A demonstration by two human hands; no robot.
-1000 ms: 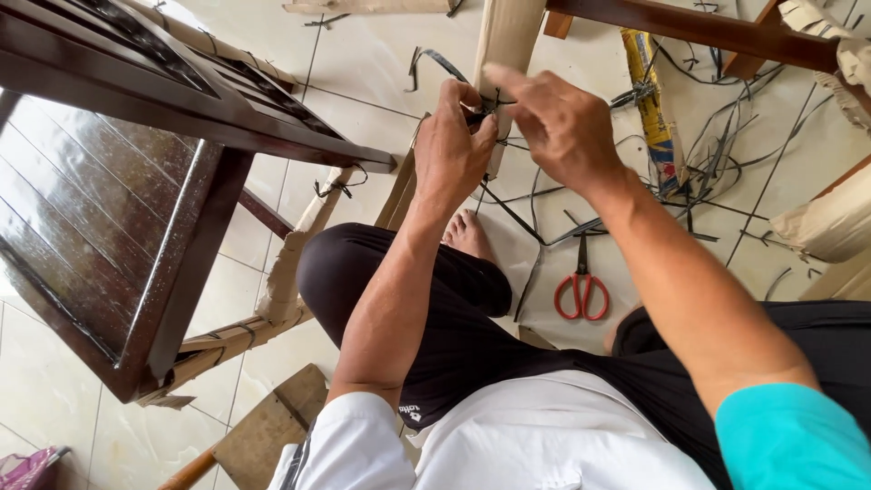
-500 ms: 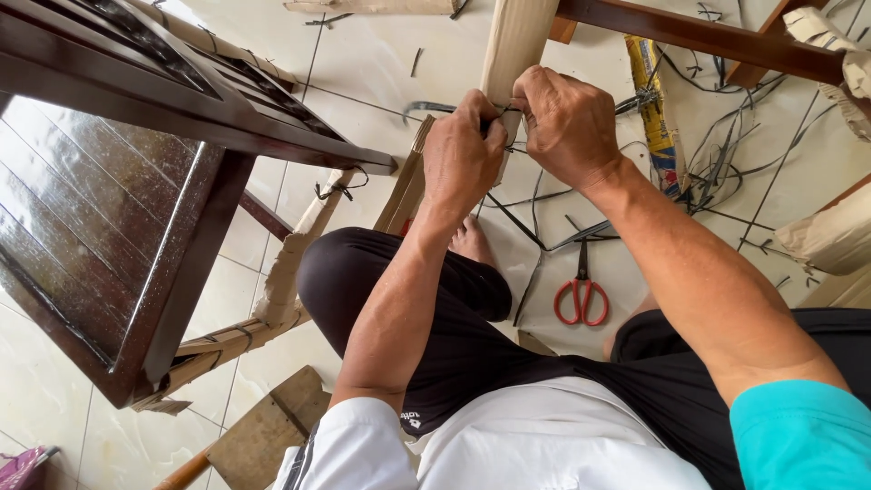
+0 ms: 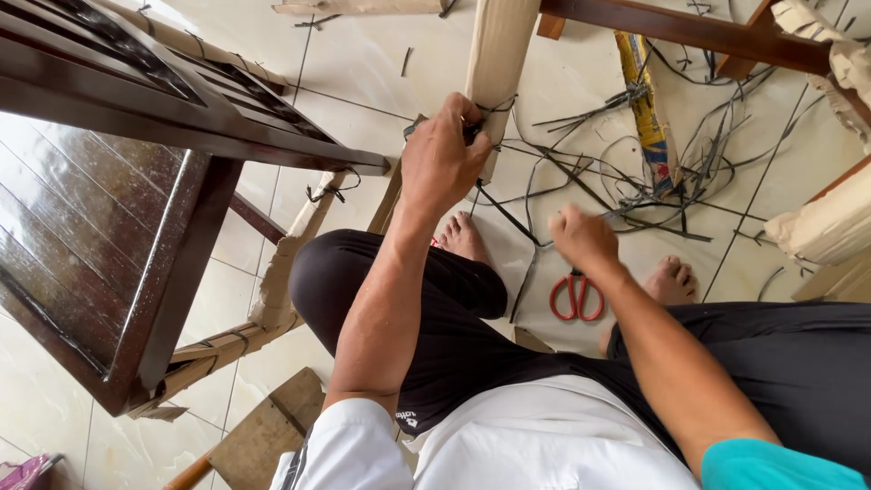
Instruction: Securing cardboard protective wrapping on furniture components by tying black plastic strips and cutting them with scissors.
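The red-handled scissors (image 3: 579, 292) lie half hidden under the right hand (image 3: 582, 238), itself motion-blurred. The cardboard-wrapped wooden leg (image 3: 496, 63) above them runs off the top edge. Whatever the left hand (image 3: 442, 163) pinches against that leg stays hidden behind its fingers.

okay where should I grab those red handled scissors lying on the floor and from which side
Take the red-handled scissors by the two red loops, which lie at the end nearest the person; the dark blades point away, toward the tangle of black straps. Come from above, on the near side. They lie flat on the pale tiled floor, just below the right hand, so the loops look free to pinch.
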